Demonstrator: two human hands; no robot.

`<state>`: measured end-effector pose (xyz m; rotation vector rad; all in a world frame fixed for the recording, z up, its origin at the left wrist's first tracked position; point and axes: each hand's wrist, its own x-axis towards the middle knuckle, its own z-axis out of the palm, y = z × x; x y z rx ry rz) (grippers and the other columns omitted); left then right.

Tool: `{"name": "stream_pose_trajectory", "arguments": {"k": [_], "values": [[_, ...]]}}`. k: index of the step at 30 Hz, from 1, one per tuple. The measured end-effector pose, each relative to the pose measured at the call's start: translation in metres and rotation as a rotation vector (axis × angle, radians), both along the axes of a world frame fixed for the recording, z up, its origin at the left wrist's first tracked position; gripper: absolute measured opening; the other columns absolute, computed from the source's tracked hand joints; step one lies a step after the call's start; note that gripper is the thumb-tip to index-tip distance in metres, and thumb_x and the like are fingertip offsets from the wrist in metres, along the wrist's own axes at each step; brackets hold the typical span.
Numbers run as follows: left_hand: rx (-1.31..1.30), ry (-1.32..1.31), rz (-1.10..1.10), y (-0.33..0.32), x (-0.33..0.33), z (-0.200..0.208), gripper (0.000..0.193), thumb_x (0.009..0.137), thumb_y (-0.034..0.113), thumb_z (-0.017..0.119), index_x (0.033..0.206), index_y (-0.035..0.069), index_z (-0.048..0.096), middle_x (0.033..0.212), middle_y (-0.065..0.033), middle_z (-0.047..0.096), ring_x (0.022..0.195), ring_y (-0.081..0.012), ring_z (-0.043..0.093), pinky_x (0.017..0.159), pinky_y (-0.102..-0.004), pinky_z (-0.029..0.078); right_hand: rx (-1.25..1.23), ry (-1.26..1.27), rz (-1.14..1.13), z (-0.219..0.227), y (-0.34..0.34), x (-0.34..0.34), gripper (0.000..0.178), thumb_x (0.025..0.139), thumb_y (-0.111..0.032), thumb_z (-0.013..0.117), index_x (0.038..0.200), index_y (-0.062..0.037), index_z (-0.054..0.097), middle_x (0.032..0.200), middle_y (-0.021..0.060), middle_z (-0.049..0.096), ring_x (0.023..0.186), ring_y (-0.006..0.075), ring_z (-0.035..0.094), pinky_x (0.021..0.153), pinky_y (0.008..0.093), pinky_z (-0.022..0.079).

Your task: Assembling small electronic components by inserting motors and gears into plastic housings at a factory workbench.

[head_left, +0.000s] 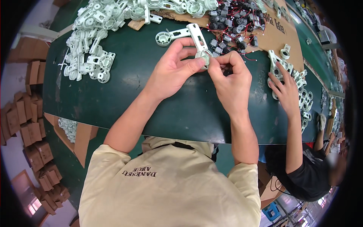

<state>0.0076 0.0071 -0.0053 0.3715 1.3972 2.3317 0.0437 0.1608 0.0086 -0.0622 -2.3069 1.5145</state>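
Hands meet above the dark green tabletop (124, 75): left hand (172, 68) and right hand (228, 77) both pinch the round end of a white plastic bracket (198, 38), right fingertips closing on it from the right. Bracket's long axis runs away from the body, arm pointing far and slightly left. Beyond lie a second bracket (172, 36) flat on the tabletop, a pile of white parts (94, 41) far left, and small motors with red wires (234, 19).

Stacks of small brown cardboard boxes (34, 128) crowd the floor on the far left, piled all down that edge. Up on the bench, a flat brown cardboard sheet (278, 34) with dark printed lettering lies at the top right. Low right, a small blue crate (271, 211) sits on the floor.
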Motion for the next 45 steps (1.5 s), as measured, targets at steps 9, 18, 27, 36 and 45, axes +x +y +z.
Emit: {"name": "stream_pose_trajectory", "arguments": {"k": [9,18,27,36,45], "values": [[-0.068,-0.002,-0.009,-0.002,-0.001,0.002,0.039,0.093,0.006,0.06,0.128,0.002,0.042,0.117,-0.0131,0.058,0.106,-0.0189,0.06,0.092,-0.0349,0.053,-0.009,0.036,0.06,-0.004,-0.001,-0.001,0.01,0.081,-0.003,0.07,0.081,0.001,0.06,0.073,0.0055,0.057,0.059,0.0098,0.054,0.054,0.0245,0.045],[-0.012,0.003,-0.074,0.001,0.0,-0.006,0.037,0.093,0.005,0.061,0.125,0.002,0.043,0.119,-0.0134,0.057,0.106,-0.0197,0.061,0.092,-0.0335,0.052,-0.052,0.026,0.027,-0.004,-0.003,-0.002,0.008,0.083,-0.004,0.07,0.084,0.0003,0.064,0.074,0.0035,0.057,0.057,0.0069,0.051,0.051,0.0236,0.043],[-0.054,0.041,0.082,-0.012,-0.014,-0.009,0.031,0.095,0.006,0.057,0.123,0.001,0.044,0.119,-0.0141,0.058,0.112,-0.0209,0.058,0.1,-0.039,0.049,-0.235,-0.203,0.198,0.006,0.015,-0.001,0.029,0.084,-0.007,0.071,0.11,0.0024,0.06,0.086,0.0028,0.061,0.072,0.0103,0.059,0.068,0.0239,0.051],[-0.113,0.144,0.092,-0.009,-0.01,-0.001,0.049,0.09,-0.001,0.062,0.131,-0.002,0.036,0.124,-0.0172,0.055,0.114,-0.023,0.058,0.096,-0.0343,0.05,-0.183,-0.193,0.161,0.006,0.02,-0.002,0.021,0.084,-0.006,0.072,0.102,0.002,0.065,0.084,0.0006,0.063,0.074,0.0055,0.058,0.064,0.0207,0.048],[-0.115,0.066,-0.01,-0.008,-0.005,-0.003,0.031,0.089,-0.001,0.064,0.118,-0.005,0.052,0.114,-0.0112,0.061,0.105,-0.0172,0.061,0.091,-0.0299,0.052,-0.426,-0.243,0.204,0.011,0.012,0.0,0.023,0.084,-0.004,0.071,0.105,0.0022,0.062,0.086,0.0014,0.063,0.077,0.0059,0.06,0.066,0.0191,0.048]]}}
